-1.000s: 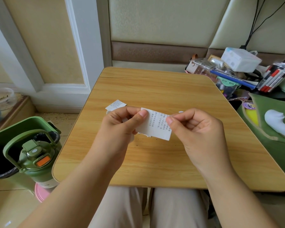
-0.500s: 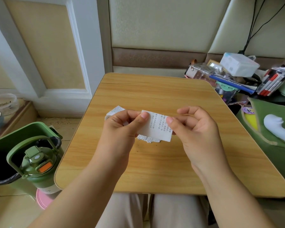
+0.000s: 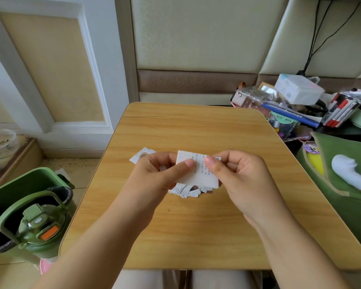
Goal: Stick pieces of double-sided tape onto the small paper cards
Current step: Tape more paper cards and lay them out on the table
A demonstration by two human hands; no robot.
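Both hands hold one white printed paper card [image 3: 198, 176] a little above the wooden table [image 3: 196, 226]. My left hand [image 3: 156, 178] pinches its left side between thumb and fingers. My right hand [image 3: 238, 180] pinches its right side, thumb tip close to the left thumb. Under the card lies a small pile of several printed paper cards [image 3: 188, 190]. Another white piece [image 3: 142, 156] with a brownish round mark lies on the table just beyond my left hand. No tape piece is plainly visible.
A green bin [image 3: 19, 192] and a green bottle [image 3: 40, 228] stand on the floor at the left. Right of the table is a clutter of boxes [image 3: 298, 90], pens [image 3: 342, 111] and a green pouch [image 3: 346, 176] with a white object. A padded wall lies behind.
The thumbs have drawn closer together on the card. The view has tilted down, so the table sits lower in frame, and the pile of small cards under the held card now shows.
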